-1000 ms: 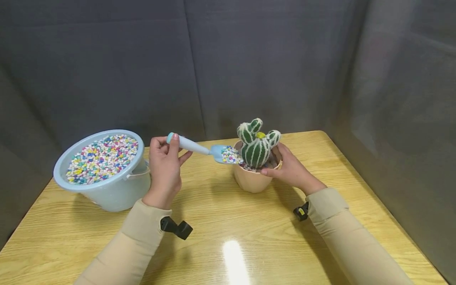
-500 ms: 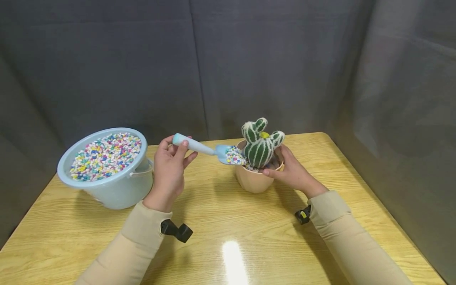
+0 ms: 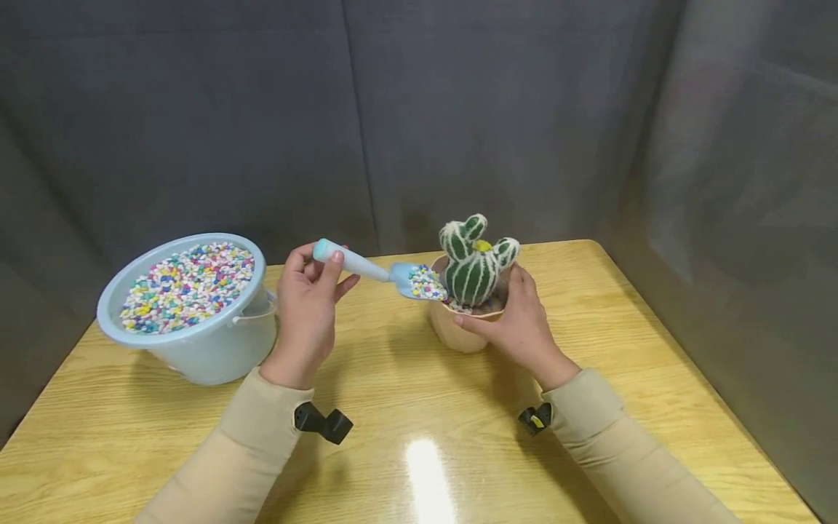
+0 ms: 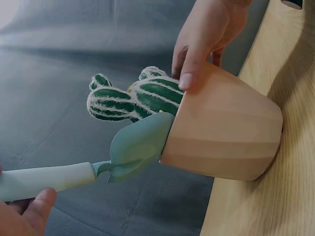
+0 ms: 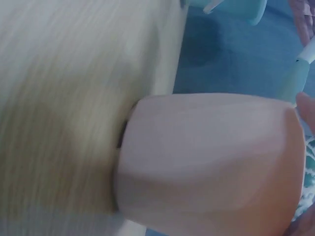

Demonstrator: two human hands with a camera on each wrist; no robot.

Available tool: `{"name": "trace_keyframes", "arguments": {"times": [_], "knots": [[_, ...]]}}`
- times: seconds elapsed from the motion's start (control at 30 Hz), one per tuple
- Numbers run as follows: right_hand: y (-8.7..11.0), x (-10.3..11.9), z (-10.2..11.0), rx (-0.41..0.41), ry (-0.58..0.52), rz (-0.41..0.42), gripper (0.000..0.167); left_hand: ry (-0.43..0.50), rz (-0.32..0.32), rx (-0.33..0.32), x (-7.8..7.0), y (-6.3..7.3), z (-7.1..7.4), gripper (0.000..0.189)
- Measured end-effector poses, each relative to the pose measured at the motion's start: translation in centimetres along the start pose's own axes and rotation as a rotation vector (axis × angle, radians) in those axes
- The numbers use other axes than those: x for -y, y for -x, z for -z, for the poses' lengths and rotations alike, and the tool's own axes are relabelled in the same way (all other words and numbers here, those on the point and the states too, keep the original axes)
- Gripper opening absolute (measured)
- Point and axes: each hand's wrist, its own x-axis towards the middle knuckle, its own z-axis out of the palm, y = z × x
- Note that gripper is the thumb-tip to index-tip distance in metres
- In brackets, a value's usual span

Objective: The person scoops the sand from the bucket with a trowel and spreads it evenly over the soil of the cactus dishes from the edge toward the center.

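My left hand (image 3: pixel 308 320) grips the pale blue trowel (image 3: pixel 356 263) by its handle, thumb on top. Colored pebbles (image 3: pixel 424 284) lie on the trowel's blade. In the left wrist view the blade (image 4: pixel 138 145) tip sits at the rim of a peach plant pot (image 4: pixel 226 128), beside a green cactus (image 4: pixel 155 98) with white fuzzy stripes. My right hand (image 3: pixel 524 331) holds the pot's rim on the right, thumb on the near side; its other fingers are partly hidden behind the pot and cactus. Stones surround the cactus base. The pot stands upright on the table.
A light blue bucket (image 3: pixel 216 356), nearly full of multicolored pebbles, stands at the left of the wooden table (image 3: pixel 380 407), just beyond my left hand. Grey curtains (image 3: pixel 262 124) enclose the back and sides.
My right hand has shifted left around the pot's rim, its thumb now nearer the front. The left hand and loaded trowel stay at nearly the same place by the rim.
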Motion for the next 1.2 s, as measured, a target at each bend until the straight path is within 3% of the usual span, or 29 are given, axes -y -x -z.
{"name": "trace_keyframes", "arguments": {"times": [0.1, 0.43, 0.6, 0.93, 1.2], "knots": [[0.1, 0.2, -0.1, -0.021, 0.005, -0.003, 0.116, -0.026, 0.000, 0.006, 0.0, 0.1, -0.2, 0.018], [0.1, 0.3, -0.2, -0.046, 0.011, -0.047, 0.129, -0.061, -0.045, 0.014, 0.0, 0.5, -0.5, 0.021], [-0.2, 0.0, -0.1, -0.053, 0.011, -0.011, 0.129, -0.077, -0.059, 0.020, -0.1, 0.5, -0.5, 0.022], [-1.2, -1.0, 0.8, 0.043, -0.057, 0.076, 0.128, -0.097, -0.074, 0.010, -0.4, 0.4, -0.5, 0.020], [-1.6, -1.5, 1.0, 0.090, -0.048, 0.109, 0.127, -0.112, -0.097, 0.014, -0.7, 0.5, -0.5, 0.020]]}}
